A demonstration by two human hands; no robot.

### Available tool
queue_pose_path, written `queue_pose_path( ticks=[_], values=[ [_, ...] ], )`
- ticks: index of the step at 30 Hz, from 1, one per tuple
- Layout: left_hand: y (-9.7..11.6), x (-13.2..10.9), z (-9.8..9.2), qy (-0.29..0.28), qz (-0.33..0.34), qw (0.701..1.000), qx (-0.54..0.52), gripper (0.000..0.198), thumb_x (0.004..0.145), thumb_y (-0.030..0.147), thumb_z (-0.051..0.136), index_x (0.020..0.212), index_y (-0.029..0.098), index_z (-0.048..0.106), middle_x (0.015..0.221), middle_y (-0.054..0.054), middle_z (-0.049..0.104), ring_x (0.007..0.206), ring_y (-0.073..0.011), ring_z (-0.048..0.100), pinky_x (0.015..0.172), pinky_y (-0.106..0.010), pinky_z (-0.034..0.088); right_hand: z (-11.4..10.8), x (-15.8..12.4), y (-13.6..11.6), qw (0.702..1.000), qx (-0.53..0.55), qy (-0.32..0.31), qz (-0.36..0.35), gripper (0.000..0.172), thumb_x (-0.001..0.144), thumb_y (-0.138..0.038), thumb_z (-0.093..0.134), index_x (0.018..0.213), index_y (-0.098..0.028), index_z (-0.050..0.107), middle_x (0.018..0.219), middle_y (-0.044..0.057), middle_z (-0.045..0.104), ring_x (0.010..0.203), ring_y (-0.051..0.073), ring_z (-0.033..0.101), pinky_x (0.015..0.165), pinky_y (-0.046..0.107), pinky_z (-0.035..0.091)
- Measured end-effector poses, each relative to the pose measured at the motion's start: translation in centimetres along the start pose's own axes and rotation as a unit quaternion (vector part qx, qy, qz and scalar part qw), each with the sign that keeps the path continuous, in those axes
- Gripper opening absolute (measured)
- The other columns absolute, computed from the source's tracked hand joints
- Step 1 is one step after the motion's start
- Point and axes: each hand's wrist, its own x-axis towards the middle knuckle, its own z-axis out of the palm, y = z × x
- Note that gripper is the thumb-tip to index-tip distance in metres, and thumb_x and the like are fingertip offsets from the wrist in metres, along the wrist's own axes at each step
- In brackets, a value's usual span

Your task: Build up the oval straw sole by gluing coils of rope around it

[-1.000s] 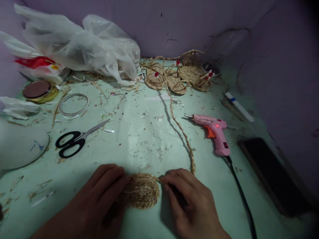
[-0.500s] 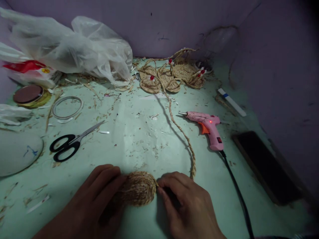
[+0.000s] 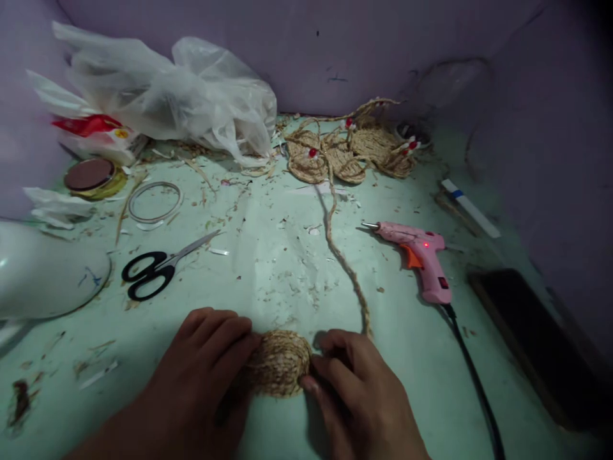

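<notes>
Fingers of the right hand (image 3: 366, 386) have crept towards the near side of the coiled mat's (image 3: 282, 364) rim, nearly closed and pinching it, probably to press the braid (image 3: 355, 284) snug. The left hand (image 3: 198, 364) curls over the opposite end, gripping it, seemingly as an anchor. Straw-coloured, oval and tightly wound, the mat sits midway across, towards the near edge of the desk (image 3: 412, 358).

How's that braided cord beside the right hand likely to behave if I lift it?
The braided cord would probably flex rather than act like a rigid rod, as it bends on its way toward the right hand. It's likely light, being a thin plait. It probably won't be very slippery, since its surface looks knobbly.
</notes>
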Motion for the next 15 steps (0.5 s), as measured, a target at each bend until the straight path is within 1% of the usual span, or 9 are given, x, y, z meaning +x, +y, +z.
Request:
queue_pose_path(
  ticks=[2, 3, 5, 7, 8, 10, 13, 15],
  values=[
    [0.4, 0.5, -0.2, -0.013, -0.019, 1.0, -0.006, 0.027, 0.076, 0.01, 0.052, 0.099, 0.02, 0.06, 0.098, -0.005, 0.063, 0.094, -0.0247, 0.053, 0.085, -0.044, 0.044, 0.4, -0.2, 0.0, 1.0, 0.024, 0.003, 0.008, 0.009, 0.085, -0.013, 0.051, 0.086, -0.018, 0.059, 0.089, 0.008, 0.064, 0.072, 0.015, 0.064, 0.06, 0.025, 0.056],
    [0.7, 0.7, -0.3, -0.028, -0.027, 0.999, -0.007, 0.023, 0.076, 0.01, 0.052, 0.094, 0.021, 0.062, 0.095, -0.004, 0.063, 0.092, -0.0243, 0.053, 0.084, -0.043, 0.044, 0.6, -0.4, -0.1, 0.999, 0.03, 0.007, 0.009, 0.011, 0.086, -0.012, 0.05, 0.089, -0.018, 0.059, 0.09, 0.007, 0.064, 0.074, 0.015, 0.065, 0.063, 0.024, 0.056],
    [1.1, 1.1, -0.5, -0.062, -0.041, 0.997, 0.005, 0.021, 0.074, 0.009, 0.049, 0.086, 0.02, 0.063, 0.09, -0.004, 0.064, 0.089, -0.0233, 0.054, 0.082, -0.041, 0.046, 1.0, -1.0, -0.1, 1.0, 0.002, 0.009, 0.006, 0.022, 0.09, -0.016, 0.046, 0.107, -0.02, 0.06, 0.095, 0.007, 0.066, 0.082, 0.017, 0.067, 0.069, 0.024, 0.057],
    [1.4, 1.2, -0.6, -0.075, -0.049, 0.996, 0.026, 0.025, 0.072, 0.007, 0.046, 0.085, 0.019, 0.064, 0.089, -0.005, 0.065, 0.087, -0.0233, 0.055, 0.081, -0.04, 0.047, 1.4, -1.6, -0.1, 0.999, -0.049, 0.004, 0.008, 0.036, 0.094, -0.022, 0.039, 0.126, -0.025, 0.054, 0.101, 0.007, 0.067, 0.087, 0.019, 0.068, 0.07, 0.024, 0.057],
    [1.5, 1.1, -0.6, -0.072, -0.045, 0.996, 0.035, 0.028, 0.071, 0.007, 0.045, 0.087, 0.019, 0.065, 0.089, -0.006, 0.065, 0.086, -0.0236, 0.055, 0.08, -0.04, 0.047, 1.5, -1.8, -0.1, 0.997, -0.071, -0.006, 0.008, 0.04, 0.095, -0.024, 0.036, 0.132, -0.026, 0.051, 0.103, 0.008, 0.066, 0.088, 0.019, 0.068, 0.069, 0.023, 0.057],
    [1.6, 0.9, -0.6, -0.082, -0.031, 0.995, 0.042, 0.037, 0.07, 0.009, 0.046, 0.101, 0.019, 0.064, 0.093, -0.006, 0.067, 0.085, -0.0242, 0.056, 0.079, -0.041, 0.048, 1.6, -1.9, -0.1, 0.994, -0.101, -0.029, -0.004, 0.044, 0.093, -0.021, 0.037, 0.134, -0.024, 0.05, 0.107, 0.009, 0.066, 0.089, 0.021, 0.068, 0.067, 0.023, 0.057],
    [1.6, 0.7, -0.6, -0.118, -0.012, 0.992, 0.05, 0.051, 0.073, 0.015, 0.05, 0.123, 0.021, 0.055, 0.099, -0.006, 0.067, 0.085, -0.0258, 0.057, 0.077, -0.044, 0.048, 1.6, -1.6, -0.1, 0.986, -0.138, -0.075, -0.053, 0.051, 0.085, -0.01, 0.043, 0.136, -0.014, 0.046, 0.111, 0.013, 0.065, 0.096, 0.025, 0.065, 0.077, 0.028, 0.057],
    [1.7, 0.7, -0.6, -0.128, -0.007, 0.99, 0.064, 0.051, 0.075, 0.019, 0.051, 0.126, 0.021, 0.053, 0.097, -0.007, 0.066, 0.085, -0.0266, 0.057, 0.076, -0.044, 0.047, 1.5, -1.3, -0.2, 0.981, -0.152, -0.097, -0.077, 0.052, 0.083, -0.005, 0.042, 0.134, -0.009, 0.047, 0.11, 0.014, 0.066, 0.094, 0.025, 0.064, 0.082, 0.031, 0.056]
  ],
)
